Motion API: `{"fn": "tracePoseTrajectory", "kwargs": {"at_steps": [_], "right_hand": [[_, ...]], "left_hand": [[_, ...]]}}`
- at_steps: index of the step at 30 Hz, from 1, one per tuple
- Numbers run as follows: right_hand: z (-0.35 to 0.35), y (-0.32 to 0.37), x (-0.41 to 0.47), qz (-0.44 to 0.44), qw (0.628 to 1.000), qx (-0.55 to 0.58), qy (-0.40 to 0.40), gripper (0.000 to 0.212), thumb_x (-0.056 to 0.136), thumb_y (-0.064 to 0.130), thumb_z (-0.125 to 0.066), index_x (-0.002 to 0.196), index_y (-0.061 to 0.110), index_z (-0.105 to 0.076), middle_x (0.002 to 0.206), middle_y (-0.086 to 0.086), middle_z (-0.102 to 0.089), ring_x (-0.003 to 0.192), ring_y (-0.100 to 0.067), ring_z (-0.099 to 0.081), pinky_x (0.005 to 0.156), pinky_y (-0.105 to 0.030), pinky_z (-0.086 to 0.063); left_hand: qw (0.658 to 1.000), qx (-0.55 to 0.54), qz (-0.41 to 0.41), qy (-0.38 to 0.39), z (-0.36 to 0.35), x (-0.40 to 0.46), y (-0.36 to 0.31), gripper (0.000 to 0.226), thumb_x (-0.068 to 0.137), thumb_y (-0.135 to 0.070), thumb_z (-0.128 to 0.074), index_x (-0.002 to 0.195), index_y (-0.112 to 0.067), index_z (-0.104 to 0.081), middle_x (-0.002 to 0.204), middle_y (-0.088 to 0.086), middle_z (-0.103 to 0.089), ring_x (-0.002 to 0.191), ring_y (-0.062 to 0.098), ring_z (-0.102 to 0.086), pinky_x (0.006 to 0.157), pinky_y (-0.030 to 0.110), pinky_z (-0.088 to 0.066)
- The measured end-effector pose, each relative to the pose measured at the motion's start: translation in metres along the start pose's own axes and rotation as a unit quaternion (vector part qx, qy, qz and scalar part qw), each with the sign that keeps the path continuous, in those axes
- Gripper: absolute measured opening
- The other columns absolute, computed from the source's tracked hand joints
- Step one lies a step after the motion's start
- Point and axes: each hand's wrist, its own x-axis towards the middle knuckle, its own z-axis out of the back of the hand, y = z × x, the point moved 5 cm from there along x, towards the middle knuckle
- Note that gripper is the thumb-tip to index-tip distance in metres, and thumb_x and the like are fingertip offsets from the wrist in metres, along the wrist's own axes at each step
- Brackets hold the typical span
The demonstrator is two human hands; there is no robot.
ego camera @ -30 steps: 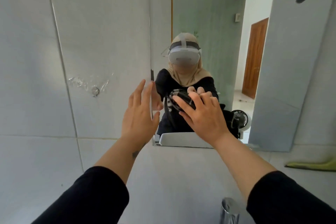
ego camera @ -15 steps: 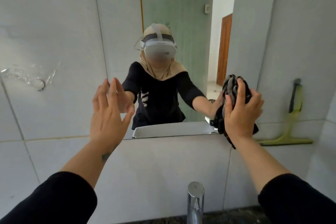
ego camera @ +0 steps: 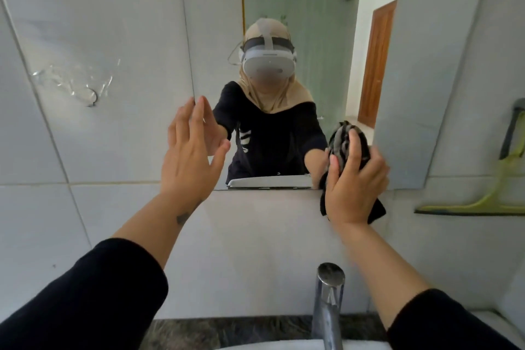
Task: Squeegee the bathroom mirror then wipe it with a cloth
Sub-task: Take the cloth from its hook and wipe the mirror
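Across the tiled wall hangs the mirror, its bottom edge running just above the basin area and its right edge slanting down toward the squeegee. Pale tiles fill everything to the left, where a patch of clear residue with a small hook clings to one of them. Black sleeves cover both forearms, which reach up from the lower corners. At the right, the squeegee (green blade, dark handle) leans upright against the wall beside the mirror, its blade resting on a ledge, well apart from either hand. The left hand is raised near the mirror's lower left corner, fingers spread and empty; whether the fingertips touch the glass I cannot tell. The right hand is closed around a dark striped cloth, pressing it against the lower right part of the mirror, with a loose end hanging below the glass. Below, a chrome tap stands over the white sink.
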Motion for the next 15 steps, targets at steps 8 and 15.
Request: {"fn": "tracePoseTrajectory", "kwargs": {"at_steps": [8,15], "right_hand": [[-0.024,0.113,-0.032,0.25,0.966,-0.032,0.062,0.051,0.095,0.04,-0.044,0.143,0.029,-0.031,0.133,-0.011,-0.034,0.101,-0.03,-0.041,0.079,-0.045,-0.044],[-0.036,0.2,-0.074,0.343,0.924,0.042,0.163,0.06,0.087,0.036,-0.06,0.142,0.031,-0.036,0.121,-0.006,-0.052,0.09,-0.025,-0.052,0.075,-0.038,-0.041]], "left_hand": [[1.0,-0.031,0.0,-0.004,0.005,-0.015,0.017,0.067,0.094,-0.018,-0.047,0.15,-0.017,-0.01,0.156,-0.001,-0.012,0.14,0.02,-0.019,0.103,0.023,-0.02],[0.991,-0.1,0.088,-0.007,0.026,-0.045,0.07,0.049,0.099,-0.022,-0.037,0.146,-0.021,-0.023,0.148,-0.002,-0.025,0.132,0.014,-0.035,0.106,0.033,-0.034]]}}
